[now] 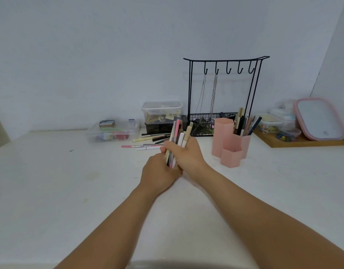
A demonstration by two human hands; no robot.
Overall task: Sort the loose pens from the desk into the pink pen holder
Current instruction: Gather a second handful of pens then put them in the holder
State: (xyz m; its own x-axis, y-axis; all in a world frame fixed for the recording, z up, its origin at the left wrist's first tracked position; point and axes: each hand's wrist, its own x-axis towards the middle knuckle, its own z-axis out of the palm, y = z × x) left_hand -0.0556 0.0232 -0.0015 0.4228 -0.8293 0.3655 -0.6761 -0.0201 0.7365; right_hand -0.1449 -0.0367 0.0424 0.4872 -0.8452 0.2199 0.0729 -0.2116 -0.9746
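A bundle of pens (178,133) stands nearly upright at the middle of the white desk (70,181), tips down. My right hand (186,154) wraps its middle and my left hand (157,171) cups its lower end. Several loose pens (148,141) lie flat on the desk just behind and left of my hands. The pink pen holder (230,144), made of hexagonal tubes, stands to the right of my hands, apart from them. Its tall back-right tube holds several pens (244,123); the other tubes look empty.
A black wire rack (223,94) with hooks and hanging chains stands behind the holder. Clear plastic boxes (113,131) sit at the back left and centre. A wooden tray (303,141) with containers and a pink-rimmed mirror (320,119) is at the right.
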